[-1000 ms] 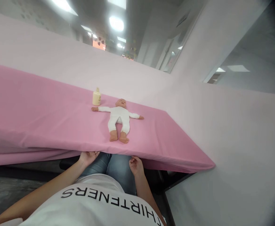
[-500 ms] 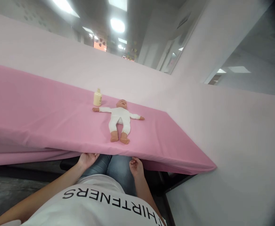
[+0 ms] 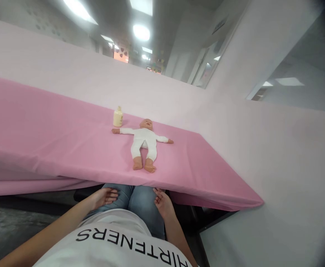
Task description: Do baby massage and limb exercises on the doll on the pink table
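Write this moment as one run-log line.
left hand: empty, at lap | right hand: empty, at lap | doll: on its back, on pink cloth | bottle: upright, near doll

This looks like a baby-care or training room in a public building. Just ahead of the left fingers (image 3: 112, 195) and right fingers (image 3: 158, 197) is a long surface under a pink sheet (image 3: 68, 137), bearing a baby doll (image 3: 145, 139) and a pump bottle (image 3: 118, 118); farther beyond them, a pale wall (image 3: 162, 96) has big glass panes (image 3: 173, 37) showing bright ceiling lights (image 3: 141, 32).
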### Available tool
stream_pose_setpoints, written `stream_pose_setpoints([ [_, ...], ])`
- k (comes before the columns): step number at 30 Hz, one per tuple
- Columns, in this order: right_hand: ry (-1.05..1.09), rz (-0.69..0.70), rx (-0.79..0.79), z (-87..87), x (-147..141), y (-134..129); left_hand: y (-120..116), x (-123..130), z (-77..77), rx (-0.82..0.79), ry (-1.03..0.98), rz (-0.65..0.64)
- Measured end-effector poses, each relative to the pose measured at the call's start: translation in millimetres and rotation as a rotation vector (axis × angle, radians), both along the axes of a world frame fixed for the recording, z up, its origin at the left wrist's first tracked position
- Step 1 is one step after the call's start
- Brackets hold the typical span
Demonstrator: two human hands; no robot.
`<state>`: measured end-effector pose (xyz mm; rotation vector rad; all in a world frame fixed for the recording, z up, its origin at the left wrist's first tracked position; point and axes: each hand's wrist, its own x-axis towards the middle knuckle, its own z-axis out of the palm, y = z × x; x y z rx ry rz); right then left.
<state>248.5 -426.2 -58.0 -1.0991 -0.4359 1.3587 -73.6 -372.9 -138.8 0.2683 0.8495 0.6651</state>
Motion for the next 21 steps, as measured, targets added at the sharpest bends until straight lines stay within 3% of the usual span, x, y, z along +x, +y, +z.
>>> stream_pose_setpoints([
  [3, -0.133, 0.260, -0.196, 15.5, -5, -6, 3, -11, 25.2, 0.161, 0.066, -0.258],
  [7, -0.338, 0.553, -0.133, 48.1, -18, -3, 22, -16, 87.6, 0.263, -0.108, -0.468],
  [9, -0.379, 0.699, -0.063, 68.5, -25, 3, 39, -18, 117.3, 0.259, -0.171, -0.465],
  [12, -0.461, 0.842, 0.119, 101.0, -30, 15, 70, -21, 147.0, 0.230, -0.251, -0.291],
  [14, -0.532, 0.817, 0.248, 119.2, -30, 26, 91, -22, 157.9, 0.233, -0.294, -0.211],
  [16, -0.711, 0.650, 0.323, 129.8, -29, 41, 109, -17, 166.4, 0.287, -0.284, -0.140],
  [19, -1.048, 0.319, 0.297, 126.7, -27, 64, 127, 8, 182.3, 0.456, -0.143, -0.010],
  [21, -1.124, 0.241, 0.194, 116.1, -26, 77, 133, 35, 195.5, 0.663, 0.016, -0.009],
])
